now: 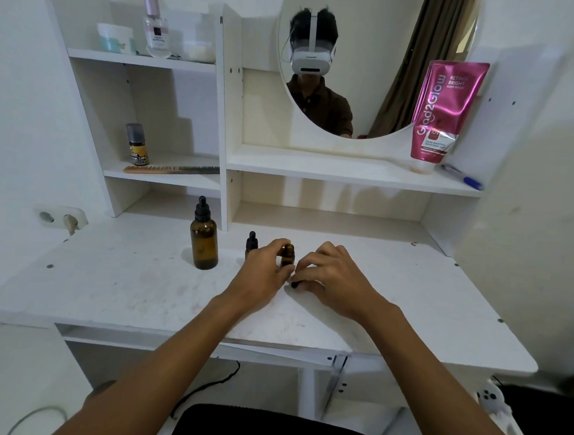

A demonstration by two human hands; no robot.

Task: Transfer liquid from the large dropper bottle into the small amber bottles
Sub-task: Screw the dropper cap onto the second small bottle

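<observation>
The large amber dropper bottle stands upright on the white desk, its black dropper cap on, left of my hands. A small amber bottle stands uncapped in the middle of the desk, and my left hand grips it between thumb and fingers. Behind that hand stands a second small amber bottle with its black dropper cap on, mostly hidden. My right hand rests on the desk just right of the open bottle, fingers curled on a small black cap at its fingertips.
A shelf unit rises at the desk's back. On it are a pink tube, a blue pen, a comb, a small yellow-labelled bottle and a perfume bottle. An oval mirror hangs above. A wall socket is at left.
</observation>
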